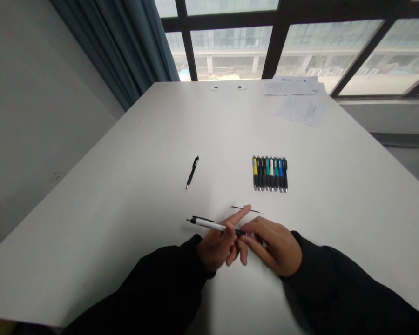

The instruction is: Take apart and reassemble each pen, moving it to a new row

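A white pen with a black clip and black grip (206,223) lies across my left hand (219,244), held under the thumb with the index finger stretched out. At the pen's grip end, my right hand (274,244) pinches the tip between thumb and fingers. Whether a small part sits in that pinch is hidden. Just beyond my left index finger is a thin dark pen refill (237,208) on the table, partly covered by the fingertip.
On the white table (125,200), a black pen (192,172) lies alone left of centre. Several pens (270,174) in yellow, black, green, white and blue form a neat row to the right. Printed papers (300,104) rest at the far right edge, by the window.
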The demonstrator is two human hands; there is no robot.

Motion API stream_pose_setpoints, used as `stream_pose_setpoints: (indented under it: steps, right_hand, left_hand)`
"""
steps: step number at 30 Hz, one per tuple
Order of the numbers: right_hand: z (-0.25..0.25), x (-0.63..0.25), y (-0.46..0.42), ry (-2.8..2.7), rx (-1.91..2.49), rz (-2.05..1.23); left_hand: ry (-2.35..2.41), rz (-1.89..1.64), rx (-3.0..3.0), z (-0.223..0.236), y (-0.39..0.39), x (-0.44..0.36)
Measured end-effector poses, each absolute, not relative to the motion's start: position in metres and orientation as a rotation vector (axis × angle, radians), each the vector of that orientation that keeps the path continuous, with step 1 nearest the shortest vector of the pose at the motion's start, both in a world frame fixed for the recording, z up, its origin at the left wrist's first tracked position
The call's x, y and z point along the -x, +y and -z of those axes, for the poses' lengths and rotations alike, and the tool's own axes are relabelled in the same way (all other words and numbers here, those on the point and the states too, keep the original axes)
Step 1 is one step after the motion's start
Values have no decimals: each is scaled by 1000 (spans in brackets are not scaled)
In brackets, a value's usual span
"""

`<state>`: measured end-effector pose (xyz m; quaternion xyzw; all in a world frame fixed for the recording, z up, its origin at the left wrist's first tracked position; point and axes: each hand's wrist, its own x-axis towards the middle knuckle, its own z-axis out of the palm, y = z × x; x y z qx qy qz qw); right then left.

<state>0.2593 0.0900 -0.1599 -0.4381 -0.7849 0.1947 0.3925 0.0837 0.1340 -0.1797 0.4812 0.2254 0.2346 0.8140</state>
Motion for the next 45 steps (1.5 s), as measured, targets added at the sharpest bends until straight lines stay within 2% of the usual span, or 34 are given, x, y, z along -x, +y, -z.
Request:
stream_pose_setpoints:
  steps: [5, 11, 19, 23, 45]
  right_hand:
    - [165, -263, 93, -1974, 1161, -526]
    - [181, -266, 91, -2094, 1342, -474]
    - [184, -259, 87, -2209, 1599, -238]
    - [184, -260, 90, -2231, 1633, -175]
    - [186, -311, 100, -2234, 1593, -93]
  left_hand:
    - [575, -372, -1125, 173, 158, -70]
    - [1031, -667, -1292, 163, 205, -42]
    - [1090, -669, -2151, 168, 203, -41]
    - [1038, -650, -2379, 173, 205, -38]
    - [1041, -516, -2398, 178, 201, -34]
